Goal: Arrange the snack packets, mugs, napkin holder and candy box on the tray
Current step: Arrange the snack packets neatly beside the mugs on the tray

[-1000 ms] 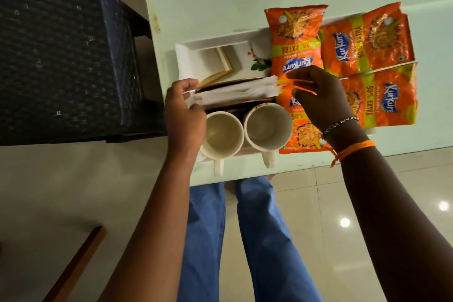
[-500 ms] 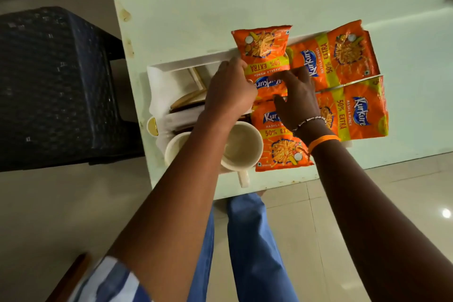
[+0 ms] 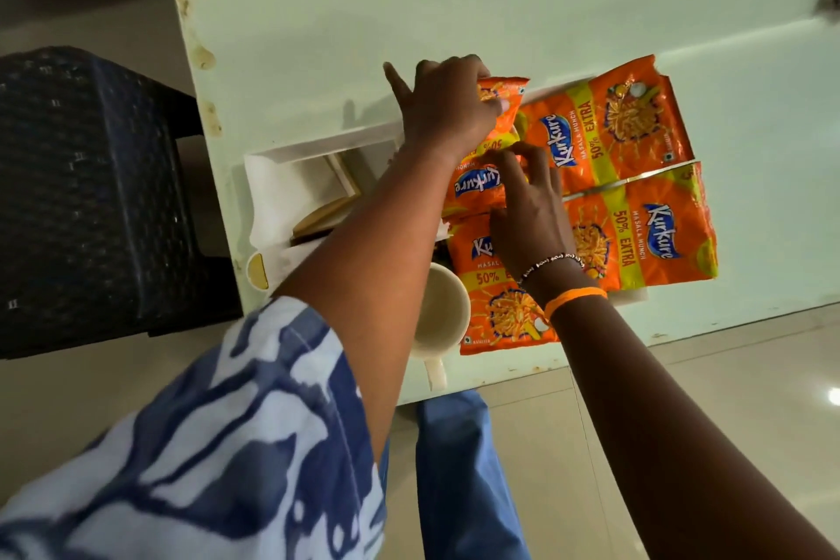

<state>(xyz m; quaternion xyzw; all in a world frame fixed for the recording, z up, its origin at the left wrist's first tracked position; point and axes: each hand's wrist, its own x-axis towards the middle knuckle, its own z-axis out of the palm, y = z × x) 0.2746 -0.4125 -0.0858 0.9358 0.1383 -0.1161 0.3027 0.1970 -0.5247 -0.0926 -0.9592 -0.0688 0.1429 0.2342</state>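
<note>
Left hand (image 3: 447, 105) grips the top edge of an orange crinkly foil snack packet (image 3: 482, 177), lying at twelve o'clock of the white ceramic mug (image 3: 443, 309) on the white rectangular tray (image 3: 318, 146); right hand (image 3: 529, 200) presses spread fingers on its middle; probably light, soft, slippery; best held by sealed edges.

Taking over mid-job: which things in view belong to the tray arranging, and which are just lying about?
Job:
white tray
four orange snack packets, e.g.
mug
napkins
left hand gripping the far-left packet
right hand resting on the packets

Lying about:
dark woven chair
</note>
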